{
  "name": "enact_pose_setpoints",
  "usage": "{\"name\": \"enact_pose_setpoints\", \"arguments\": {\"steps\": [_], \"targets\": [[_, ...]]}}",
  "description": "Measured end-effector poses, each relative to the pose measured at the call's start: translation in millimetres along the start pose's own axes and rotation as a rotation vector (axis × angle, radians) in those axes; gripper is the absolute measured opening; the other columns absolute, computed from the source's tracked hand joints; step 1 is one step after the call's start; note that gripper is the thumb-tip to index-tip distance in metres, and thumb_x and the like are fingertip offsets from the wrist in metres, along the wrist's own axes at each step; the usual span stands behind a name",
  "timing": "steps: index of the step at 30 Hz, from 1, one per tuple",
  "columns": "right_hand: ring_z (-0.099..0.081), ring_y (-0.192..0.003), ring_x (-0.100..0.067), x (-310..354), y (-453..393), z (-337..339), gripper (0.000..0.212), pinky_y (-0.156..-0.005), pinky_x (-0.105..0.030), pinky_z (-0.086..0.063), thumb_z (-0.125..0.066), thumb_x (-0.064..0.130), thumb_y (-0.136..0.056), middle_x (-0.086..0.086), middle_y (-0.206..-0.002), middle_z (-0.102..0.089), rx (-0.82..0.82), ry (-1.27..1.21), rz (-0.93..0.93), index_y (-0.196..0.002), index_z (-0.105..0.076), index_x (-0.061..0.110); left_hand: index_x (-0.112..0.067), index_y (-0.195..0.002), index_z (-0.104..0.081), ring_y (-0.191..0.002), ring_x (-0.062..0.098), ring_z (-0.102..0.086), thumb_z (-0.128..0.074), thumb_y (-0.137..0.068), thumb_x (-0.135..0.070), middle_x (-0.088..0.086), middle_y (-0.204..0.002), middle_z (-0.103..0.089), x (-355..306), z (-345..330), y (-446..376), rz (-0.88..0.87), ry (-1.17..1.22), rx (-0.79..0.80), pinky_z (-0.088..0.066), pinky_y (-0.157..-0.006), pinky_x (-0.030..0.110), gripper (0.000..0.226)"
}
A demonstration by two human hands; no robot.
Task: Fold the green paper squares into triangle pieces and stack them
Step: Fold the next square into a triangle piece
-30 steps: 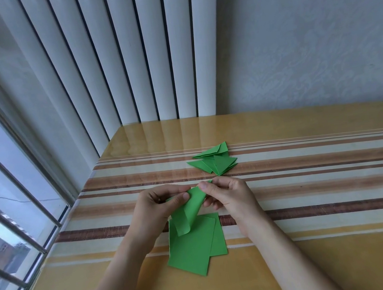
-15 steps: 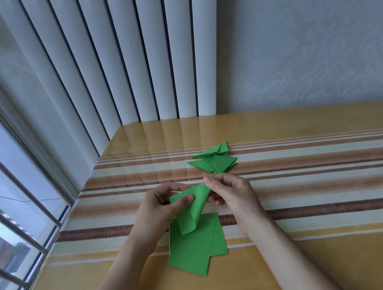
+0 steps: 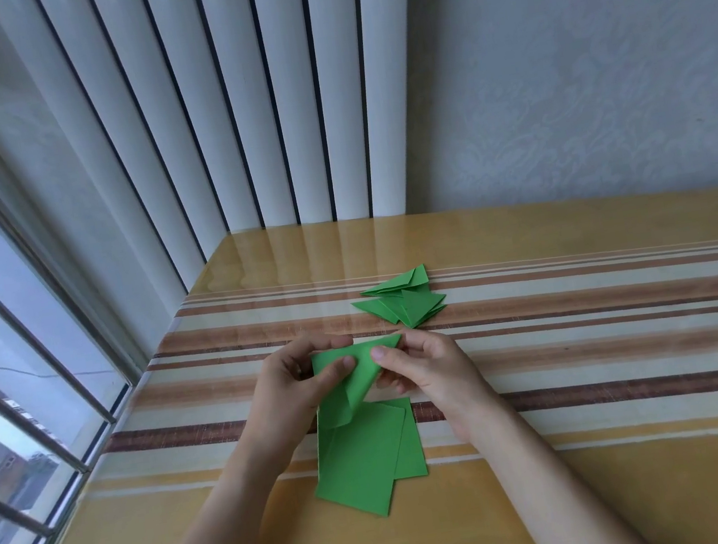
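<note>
A green paper square (image 3: 354, 379) is held just above the table, bent over on itself with a loose rounded curl at its lower end. My left hand (image 3: 299, 385) pinches its left side with thumb on top. On its right side, my right hand (image 3: 427, 366) pinches near the upper pointed corner. Below the hands lie flat green paper squares (image 3: 367, 461), overlapping, on the table. Beyond the hands rests a loose pile of folded green triangle pieces (image 3: 403, 300).
The glossy yellow table (image 3: 613, 490) has brown and cream stripes across its middle. White radiator columns (image 3: 257, 100) stand behind the far edge. A window with bars (image 3: 4, 371) runs along the left side, and a pale wall is at the right.
The held paper has been bent further over, and its upper edge now ends in a point at the right. Both hands shifted slightly; the stack and the pile have not moved.
</note>
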State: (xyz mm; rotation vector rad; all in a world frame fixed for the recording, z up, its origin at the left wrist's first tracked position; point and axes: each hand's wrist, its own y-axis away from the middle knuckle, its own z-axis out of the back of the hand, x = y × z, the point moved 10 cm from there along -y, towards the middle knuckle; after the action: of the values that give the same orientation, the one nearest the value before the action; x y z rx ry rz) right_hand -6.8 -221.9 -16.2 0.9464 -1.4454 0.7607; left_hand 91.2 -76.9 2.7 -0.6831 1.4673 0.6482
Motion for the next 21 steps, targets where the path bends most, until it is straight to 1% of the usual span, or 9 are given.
{"name": "enact_pose_setpoints", "arguments": {"steps": [2, 6, 9, 12, 15, 21], "targets": [[-0.068, -0.07, -0.01, -1.1, 0.5, -1.5, 0.014, -0.065, -0.024, -0.052, -0.075, 0.017, -0.095, -0.004, -0.084, -0.078, 0.003, 0.007, -0.007, -0.102, -0.076, 0.005, -0.012, -0.109, -0.075, -0.085, 0.029, -0.077, -0.076, -0.09, -0.007, 0.012, -0.096, -0.079, -2.4, -2.3, 0.9, -0.014, 0.007, 0.012, -0.064, -0.062, 0.033, 0.02], [-0.068, -0.066, -0.012, -1.2, 0.0, 2.5, 0.01, -0.063, -0.024, -0.053, -0.076, 0.012, -0.093, -0.006, -0.081, -0.077, -0.04, -0.012, 0.002, -0.098, -0.076, 0.003, -0.008, -0.116, -0.069, -0.082, 0.031, -0.078, -0.073, -0.091, -0.002, 0.017, -0.092, -0.079, -6.7, -5.8, 1.1, -0.044, 0.026, 0.033, -0.064, -0.064, 0.033, 0.026], [-0.065, -0.063, -0.012, -2.4, -1.0, 3.7, 0.014, -0.062, -0.024, -0.052, -0.077, 0.011, -0.093, -0.005, -0.075, -0.074, -0.054, -0.009, 0.004, -0.099, -0.075, -0.001, -0.008, -0.112, -0.068, -0.079, 0.032, -0.076, -0.073, -0.091, -0.003, 0.018, -0.092, -0.077, -8.1, -6.7, 1.2, -0.061, 0.02, 0.048, -0.064, -0.064, 0.036, 0.022], [-0.064, -0.062, -0.011, -2.9, -1.7, 3.8, 0.014, -0.062, -0.024, -0.051, -0.077, 0.012, -0.093, -0.004, -0.073, -0.072, -0.052, 0.007, 0.008, -0.099, -0.074, 0.0, -0.007, -0.106, -0.071, -0.085, 0.035, -0.075, -0.074, -0.091, -0.005, 0.017, -0.101, -0.076, -5.7, -5.9, 0.1, -0.071, -0.001, 0.052, -0.064, -0.068, 0.039, 0.015], [-0.063, -0.061, -0.011, -2.7, -2.0, 4.3, 0.014, -0.06, -0.022, -0.05, -0.076, 0.012, -0.093, -0.003, -0.074, -0.072, -0.055, 0.009, 0.015, -0.099, -0.074, 0.0, -0.008, -0.105, -0.072, -0.089, 0.039, -0.074, -0.074, -0.092, -0.007, 0.015, -0.102, -0.076, -3.9, -5.6, -1.0, -0.069, -0.022, 0.053, -0.063, -0.072, 0.043, 0.013], [-0.062, -0.059, -0.01, -2.9, -2.8, 3.8, 0.014, -0.059, -0.02, -0.05, -0.076, 0.011, -0.093, -0.002, -0.071, -0.071, -0.056, 0.002, 0.019, -0.099, -0.074, 0.0, -0.008, -0.106, -0.072, -0.086, 0.034, -0.076, -0.073, -0.092, -0.007, 0.013, -0.103, -0.077, -5.1, -6.6, 0.0, -0.059, -0.013, 0.06, -0.064, -0.069, 0.039, 0.014]]}}
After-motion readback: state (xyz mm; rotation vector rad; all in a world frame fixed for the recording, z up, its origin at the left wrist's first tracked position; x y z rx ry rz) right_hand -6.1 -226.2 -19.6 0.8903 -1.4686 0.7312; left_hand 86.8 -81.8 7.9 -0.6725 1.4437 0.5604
